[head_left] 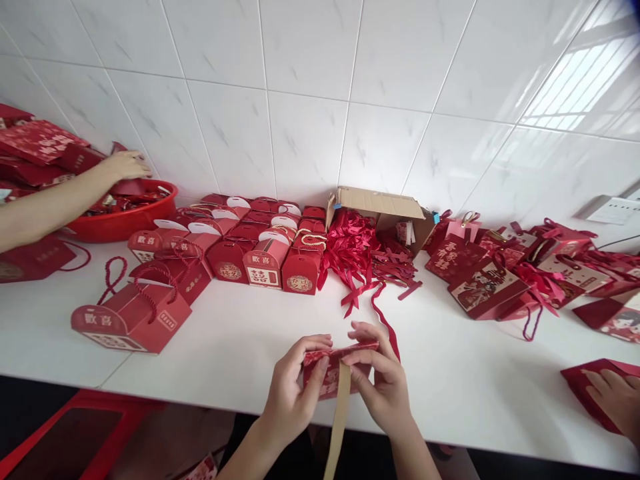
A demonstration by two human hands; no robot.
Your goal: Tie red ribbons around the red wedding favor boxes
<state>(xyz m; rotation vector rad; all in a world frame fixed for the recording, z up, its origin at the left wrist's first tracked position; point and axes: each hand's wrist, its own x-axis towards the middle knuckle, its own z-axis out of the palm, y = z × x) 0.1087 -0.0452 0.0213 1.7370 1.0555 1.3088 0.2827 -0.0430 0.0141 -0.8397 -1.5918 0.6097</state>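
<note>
At the table's front edge my left hand [296, 387] grips the left side of a small red gift box [331, 385], its thumb on the face turned toward me. A beige-gold ribbon [341, 403] hangs down the front of this box and past the table edge. My right hand [381, 377] pinches the ribbon's upper end against the top of the box, other fingers behind it. Just beyond my right hand lies a loose dark red ribbon [386, 317]. The far side of the box is hidden.
Red gift boxes [265, 263] stand in rows by the wall. Beside them, a cardboard box [380, 199] lies with red ribbons [353, 240] spilling out. More finished-looking boxes [487, 283] pile at right. Another person's arm [65, 193] reaches over a red basin [170, 200]; another hand [617, 393] holds a box.
</note>
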